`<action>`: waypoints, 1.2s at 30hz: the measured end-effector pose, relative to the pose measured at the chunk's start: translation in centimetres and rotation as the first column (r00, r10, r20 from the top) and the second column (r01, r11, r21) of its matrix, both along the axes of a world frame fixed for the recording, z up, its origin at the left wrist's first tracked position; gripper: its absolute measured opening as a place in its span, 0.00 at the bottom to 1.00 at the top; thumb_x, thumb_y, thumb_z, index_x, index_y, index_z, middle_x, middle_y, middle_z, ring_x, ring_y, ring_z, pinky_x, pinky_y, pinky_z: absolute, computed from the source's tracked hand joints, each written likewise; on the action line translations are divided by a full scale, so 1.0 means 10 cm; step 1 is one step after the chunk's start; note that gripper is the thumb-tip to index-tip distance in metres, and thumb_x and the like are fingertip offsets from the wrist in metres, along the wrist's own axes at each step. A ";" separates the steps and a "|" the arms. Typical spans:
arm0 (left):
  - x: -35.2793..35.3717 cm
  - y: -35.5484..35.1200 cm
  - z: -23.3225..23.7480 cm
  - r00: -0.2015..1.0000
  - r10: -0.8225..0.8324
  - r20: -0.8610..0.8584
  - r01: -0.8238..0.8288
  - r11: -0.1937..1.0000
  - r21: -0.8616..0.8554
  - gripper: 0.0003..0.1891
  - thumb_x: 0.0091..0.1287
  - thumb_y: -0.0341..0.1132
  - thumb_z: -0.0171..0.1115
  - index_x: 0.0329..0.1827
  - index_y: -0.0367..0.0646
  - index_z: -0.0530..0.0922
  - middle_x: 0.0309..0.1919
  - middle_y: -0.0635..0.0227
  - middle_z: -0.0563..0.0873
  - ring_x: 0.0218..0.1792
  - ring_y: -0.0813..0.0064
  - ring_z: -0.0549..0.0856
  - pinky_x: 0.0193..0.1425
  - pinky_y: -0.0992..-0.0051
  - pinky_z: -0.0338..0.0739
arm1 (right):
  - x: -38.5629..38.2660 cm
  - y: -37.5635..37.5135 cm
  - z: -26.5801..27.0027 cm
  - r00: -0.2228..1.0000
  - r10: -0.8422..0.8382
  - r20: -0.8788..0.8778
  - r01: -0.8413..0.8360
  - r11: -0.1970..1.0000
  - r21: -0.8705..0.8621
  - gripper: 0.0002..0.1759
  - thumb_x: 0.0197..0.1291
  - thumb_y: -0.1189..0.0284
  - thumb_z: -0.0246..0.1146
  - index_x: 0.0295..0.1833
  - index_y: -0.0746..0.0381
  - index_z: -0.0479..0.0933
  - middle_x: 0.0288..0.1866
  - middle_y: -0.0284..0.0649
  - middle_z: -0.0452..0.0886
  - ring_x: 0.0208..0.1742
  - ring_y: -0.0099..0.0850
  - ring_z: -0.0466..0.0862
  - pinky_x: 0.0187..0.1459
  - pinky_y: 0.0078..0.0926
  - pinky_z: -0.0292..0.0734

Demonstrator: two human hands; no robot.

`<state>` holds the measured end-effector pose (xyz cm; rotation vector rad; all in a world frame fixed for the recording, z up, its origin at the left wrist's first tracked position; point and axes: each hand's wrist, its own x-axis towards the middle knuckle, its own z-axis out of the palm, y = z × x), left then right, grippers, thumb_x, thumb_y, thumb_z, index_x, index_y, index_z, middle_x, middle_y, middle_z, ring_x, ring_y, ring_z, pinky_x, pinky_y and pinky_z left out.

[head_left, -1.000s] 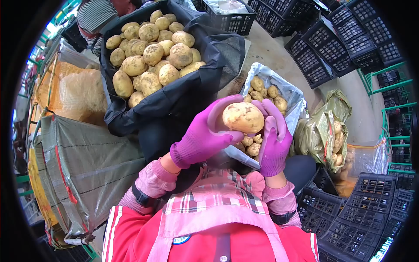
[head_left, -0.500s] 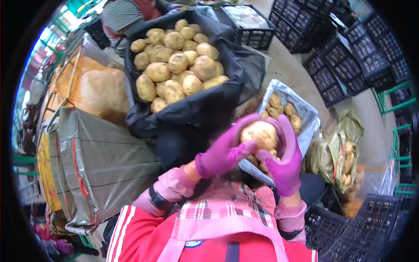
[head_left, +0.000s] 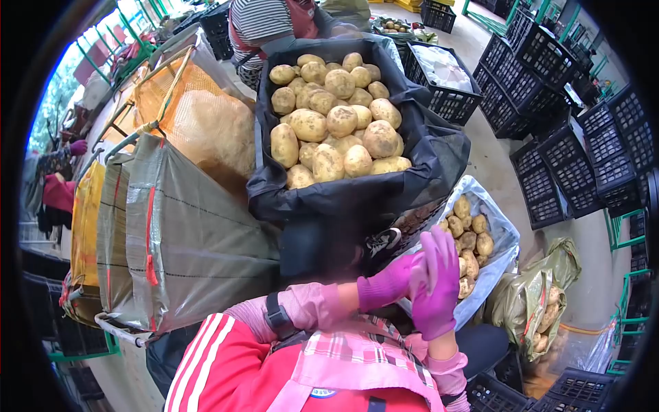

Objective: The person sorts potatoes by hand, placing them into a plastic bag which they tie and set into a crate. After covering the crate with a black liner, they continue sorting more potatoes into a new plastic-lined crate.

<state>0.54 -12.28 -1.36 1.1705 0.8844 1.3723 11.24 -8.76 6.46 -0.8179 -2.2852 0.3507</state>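
Both hands wear purple gloves and meet in front of the chest. My left hand (head_left: 395, 280) reaches in from the left, its fingers hidden behind the other glove. My right hand (head_left: 437, 281) is upright with its fingers together, pressed against the left one; whether anything lies between them is hidden. Just behind and right of them, a lined crate (head_left: 504, 237) holds small potatoes (head_left: 469, 240). Ahead stands a big crate lined with black cloth (head_left: 343, 199), heaped with large potatoes (head_left: 341, 121).
Grey woven sacks (head_left: 195, 240) and an orange mesh bag (head_left: 213, 123) stand at the left. A person in a striped top (head_left: 264, 20) is beyond the big crate. Black crates (head_left: 528, 82) are stacked at the right, above a green bag of potatoes (head_left: 522, 302).
The potato that was between both hands is no longer visible. The hands have come together, the right over the left. The view has shifted, so the crates appear lower and further right.
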 end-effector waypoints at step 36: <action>-4.29 2.68 0.43 -0.421 0.221 -0.879 -0.556 0.703 0.443 0.34 0.67 0.49 0.60 0.71 0.37 0.68 0.58 0.50 0.81 0.62 0.50 0.79 0.67 0.58 0.73 | 0.28 0.46 -0.85 0.997 -0.053 0.061 0.069 0.945 -0.319 0.19 0.55 0.71 0.65 0.54 0.64 0.79 0.52 0.49 0.83 0.55 0.52 0.80 0.62 0.45 0.71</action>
